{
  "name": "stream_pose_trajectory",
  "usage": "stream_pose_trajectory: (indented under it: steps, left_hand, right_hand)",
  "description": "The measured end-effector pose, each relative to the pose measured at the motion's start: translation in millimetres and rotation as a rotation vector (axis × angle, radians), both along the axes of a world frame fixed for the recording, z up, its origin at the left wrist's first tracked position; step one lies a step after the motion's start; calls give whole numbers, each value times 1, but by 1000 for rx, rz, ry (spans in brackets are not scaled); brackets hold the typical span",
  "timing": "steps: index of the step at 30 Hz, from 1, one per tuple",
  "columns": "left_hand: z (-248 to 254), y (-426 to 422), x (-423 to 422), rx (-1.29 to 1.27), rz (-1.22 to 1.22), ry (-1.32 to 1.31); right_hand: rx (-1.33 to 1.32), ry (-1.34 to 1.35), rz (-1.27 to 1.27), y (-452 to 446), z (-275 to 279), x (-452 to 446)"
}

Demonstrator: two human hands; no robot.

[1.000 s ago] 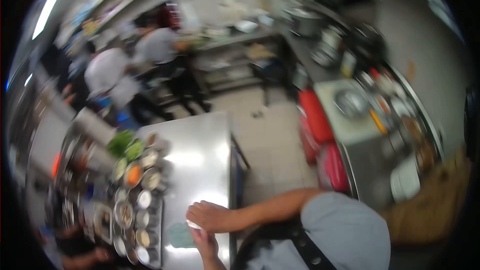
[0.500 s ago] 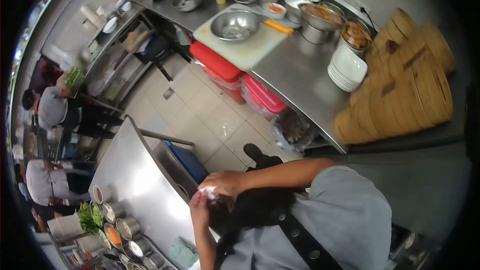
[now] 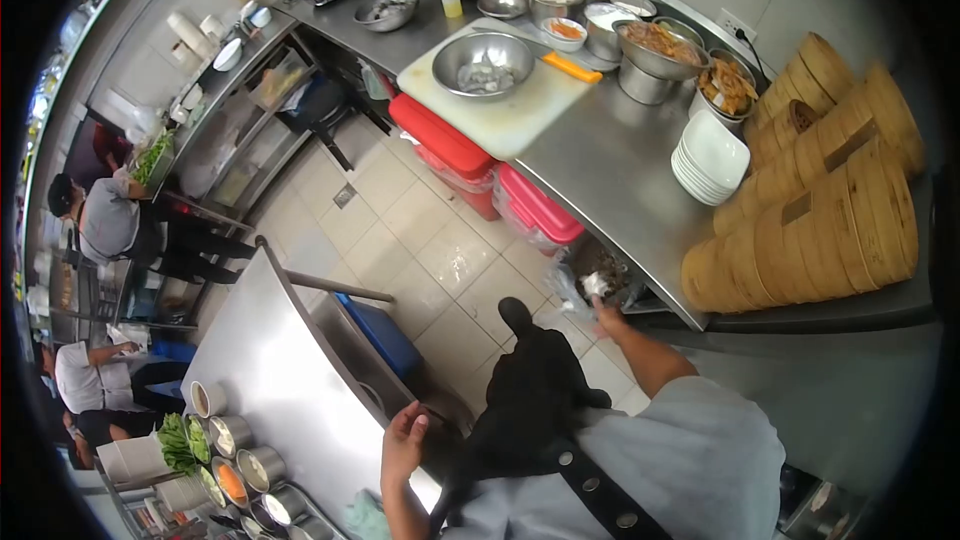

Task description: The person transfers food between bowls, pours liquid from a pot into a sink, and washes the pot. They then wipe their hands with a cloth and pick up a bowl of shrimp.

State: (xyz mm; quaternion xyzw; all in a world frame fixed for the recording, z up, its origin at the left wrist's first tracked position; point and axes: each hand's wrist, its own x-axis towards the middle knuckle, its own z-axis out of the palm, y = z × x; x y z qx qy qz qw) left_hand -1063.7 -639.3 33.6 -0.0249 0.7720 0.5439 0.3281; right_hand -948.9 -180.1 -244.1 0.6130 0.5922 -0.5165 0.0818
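Observation:
My right hand [image 3: 607, 316] reaches down at the right to the clear-bagged container [image 3: 568, 278] under the counter's edge. A crumpled white wad [image 3: 595, 284] is at its fingertips, over dark contents, and the fingers look closed on it. My left hand [image 3: 404, 443] is raised by the edge of the steel table [image 3: 265, 325], its fingers loosely bent and apart, holding nothing. A green cloth [image 3: 367, 517] lies on the table just left of my left wrist.
Tubs of ingredients [image 3: 262, 468] line the table's lower left. On the right counter [image 3: 600, 175] are a cutting board [image 3: 510, 130] with a metal bowl [image 3: 484, 64], stacked white dishes [image 3: 708, 160] and bamboo steamers [image 3: 800, 230]. Red bins [image 3: 440, 135] stand below. Other people [image 3: 105, 215] work at far left.
My hands were together around the white wad; they have parted. My right hand has gone right and down to the bagged container with it. The view has swung toward the right counter.

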Motion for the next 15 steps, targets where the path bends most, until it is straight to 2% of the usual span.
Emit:
stream_pose_trajectory:
  steps: [1, 3, 5, 6, 7, 8, 11, 13, 15]
  left_hand:
    - [3, 0, -2, 0, 9, -11]
    - [8, -1, -4, 22, 44, -20]
    - [8, -3, -6, 44, 104, -21]
    - [6, -5, -9, 61, 119, -8]
    - [3, -7, -11, 65, 156, -33]
    - [1, -9, -14, 67, 192, -59]
    - [8, -7, -27, 34, 229, -78]
    - [13, -6, -40, 31, 273, -103]
    - [16, -8, -57, 9, 322, -90]
  right_hand:
    - [4, 12, 3, 4, -4, 4]
    - [-67, -258, 424, 2, -20, 2]
    - [-116, -130, 602, -12, -14, -33]
    - [-261, 88, 462, -17, -54, -53]
    - [-232, 209, 453, -37, 41, -87]
    - [-224, 328, 443, -46, 78, -124]
    - [-373, 627, 456, -38, 137, -224]
    - [-410, 657, 418, -27, 201, -284]
    - [-382, 762, 326, -8, 231, -334]
